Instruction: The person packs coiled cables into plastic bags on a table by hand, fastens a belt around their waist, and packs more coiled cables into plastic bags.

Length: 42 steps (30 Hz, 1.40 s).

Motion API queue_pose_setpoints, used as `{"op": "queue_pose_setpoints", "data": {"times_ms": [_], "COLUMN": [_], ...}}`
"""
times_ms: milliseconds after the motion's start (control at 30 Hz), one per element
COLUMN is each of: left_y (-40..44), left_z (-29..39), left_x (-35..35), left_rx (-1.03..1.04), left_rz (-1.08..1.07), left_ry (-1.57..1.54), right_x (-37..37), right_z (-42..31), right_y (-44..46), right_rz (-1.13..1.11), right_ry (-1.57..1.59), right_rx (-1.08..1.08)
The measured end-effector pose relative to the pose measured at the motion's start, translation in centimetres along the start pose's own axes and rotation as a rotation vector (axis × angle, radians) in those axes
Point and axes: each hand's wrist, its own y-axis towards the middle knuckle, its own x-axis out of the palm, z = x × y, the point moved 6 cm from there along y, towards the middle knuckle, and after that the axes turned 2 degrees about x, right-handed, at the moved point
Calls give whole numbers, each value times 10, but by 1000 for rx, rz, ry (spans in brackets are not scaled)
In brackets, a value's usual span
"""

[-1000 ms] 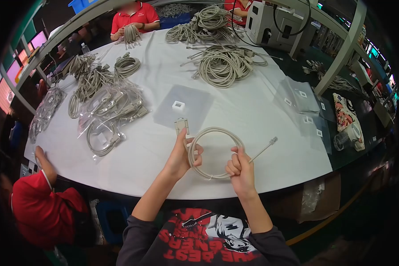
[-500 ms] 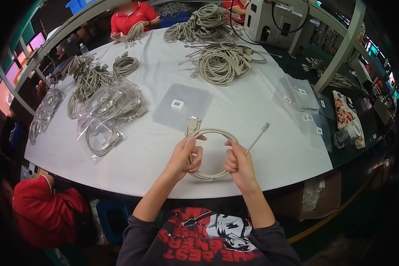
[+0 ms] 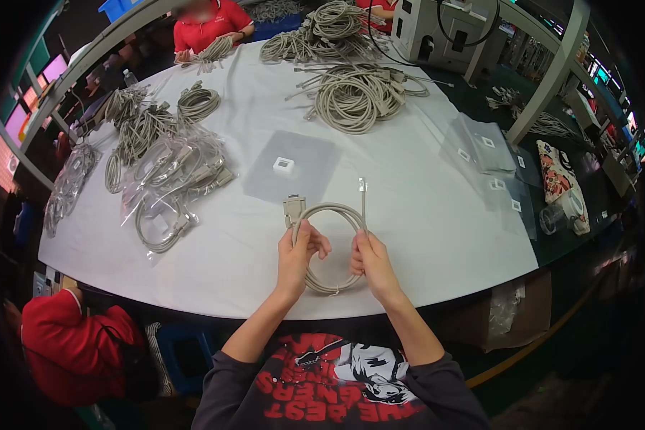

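A coiled beige cable (image 3: 335, 288) is held upright between my hands over the white tabletop. My left hand (image 3: 298, 259) grips the coil's left side, below a wide beige connector (image 3: 294, 210). Around the right side of the coil, my right hand (image 3: 371, 262) is closed, and the cable's thin end with a clear plug (image 3: 362, 188) points up from it. A tie shows at the bottom of the coil. Beyond the hands, a flat clear bag (image 3: 292, 172) with a small white label (image 3: 283, 166) lies on the table.
Bagged cables (image 3: 175, 179) and loose cable bundles lie at the left. A large cable pile (image 3: 358, 97) is at the back. Clear bags (image 3: 486, 154) lie at the right. Co-workers in red shirts (image 3: 211, 29) sit across the table and at the lower left (image 3: 72, 344).
Both hands and the coil have shifted slightly left. The clear plug, which leaned out to the right, now points straight up near the coil. The view has shifted slightly.
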Motion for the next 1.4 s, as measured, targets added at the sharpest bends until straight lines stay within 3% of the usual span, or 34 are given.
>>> {"op": "queue_pose_setpoints", "data": {"times_ms": [100,400,533,633,767,933,1033,1100,1167,1200,1300,1400], "left_y": [-2,-3,2,1,-12,-10,-2,-2,-4,-6,-16,-25], "left_z": [-3,0,-1,7,13,13,11,9,10,11,16,22], "left_x": [8,30,16,13,17,12,-1,-1,-1,0,7,11], "left_rx": [-25,-194,-89,-21,-40,-81,-164,-208,-124,-83,18,64], "left_rz": [-16,-125,-140,-36,31,-25,-57,-76,-51,-37,21,44], "left_ry": [-79,-304,-373,-295,-205,-296,-486,-579,-454,-390,-214,-24], "right_x": [13,35,30,32,39,38,38,36,36,37,42,40], "right_z": [4,6,7,-26,-20,-15,-9,-10,-7,-7,-21,-11], "right_y": [1,-6,-1,-21,-21,-22,-23,-24,-27,-30,-39,-44], "right_rz": [-230,-430,-175,27,-209,-173,-280,-322,-397,-396,-248,-274], "right_ry": [151,218,130,-559,-901,-920,-705,-721,-754,-751,-719,-768], "right_rx": [109,325,210,-474,-320,-402,35,70,135,138,-154,-237]}}
